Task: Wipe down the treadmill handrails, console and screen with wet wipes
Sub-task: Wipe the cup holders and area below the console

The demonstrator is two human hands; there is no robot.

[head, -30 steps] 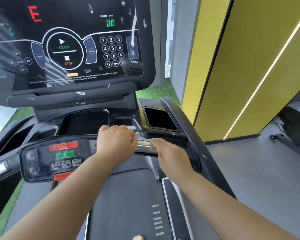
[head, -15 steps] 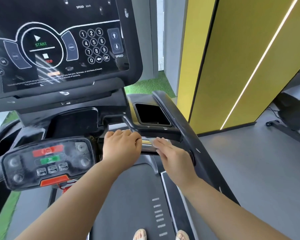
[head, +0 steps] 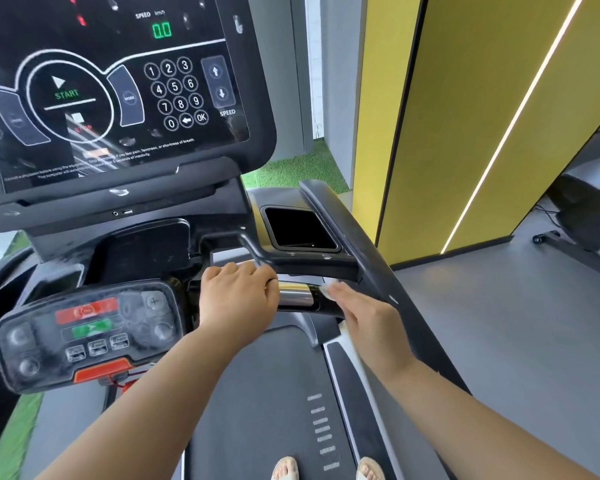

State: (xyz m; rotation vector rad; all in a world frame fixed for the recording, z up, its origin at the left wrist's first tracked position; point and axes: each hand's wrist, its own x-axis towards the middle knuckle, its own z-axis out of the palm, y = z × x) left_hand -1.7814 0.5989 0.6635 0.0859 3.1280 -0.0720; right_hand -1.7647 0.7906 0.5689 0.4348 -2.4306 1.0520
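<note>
The left hand (head: 238,299) has its fingers curled over the front handrail (head: 293,295), clamped on the bar just right of the console (head: 87,330). The right hand (head: 368,317) lies with fingers straight and together, pressing the white wet wipe (head: 326,291) onto the handrail's right end, below the screen (head: 111,91).

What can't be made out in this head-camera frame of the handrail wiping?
Head view:
- Wipe: mostly hidden under the right hand; only white edges show.
- Crossbar: the part under the gripping left hand is covered.
- Screen: top cut off by the frame edge; fine print blurred.
- Lower control panel: small button labels too blurred to read.
</note>
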